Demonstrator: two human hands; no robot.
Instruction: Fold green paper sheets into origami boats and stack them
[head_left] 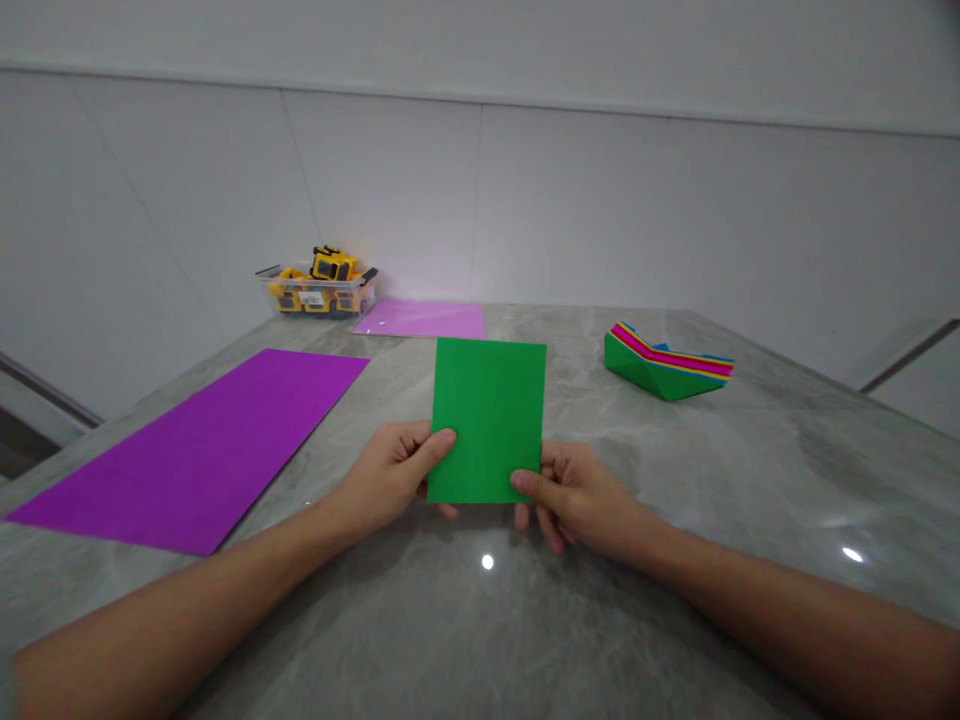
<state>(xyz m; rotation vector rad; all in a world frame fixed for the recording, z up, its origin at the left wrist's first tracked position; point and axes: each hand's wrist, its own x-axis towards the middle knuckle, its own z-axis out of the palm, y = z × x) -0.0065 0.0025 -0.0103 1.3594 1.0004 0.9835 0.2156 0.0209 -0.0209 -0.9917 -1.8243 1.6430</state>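
A green paper sheet (489, 415), folded into a small rectangle, is held above the grey marble table (750, 470). My left hand (394, 472) pinches its lower left corner, thumb on top and fingers behind. My right hand (576, 495) pinches the lower right corner the same way. Both hands are closed on the paper, which tilts up and away from me.
A large purple sheet (202, 445) lies flat at the left. A lighter pink-purple sheet (424, 319) lies at the back. A clear box with yellow toy vehicles (319, 285) stands by the wall. A stack of folded coloured paper boats (664, 365) sits at the right.
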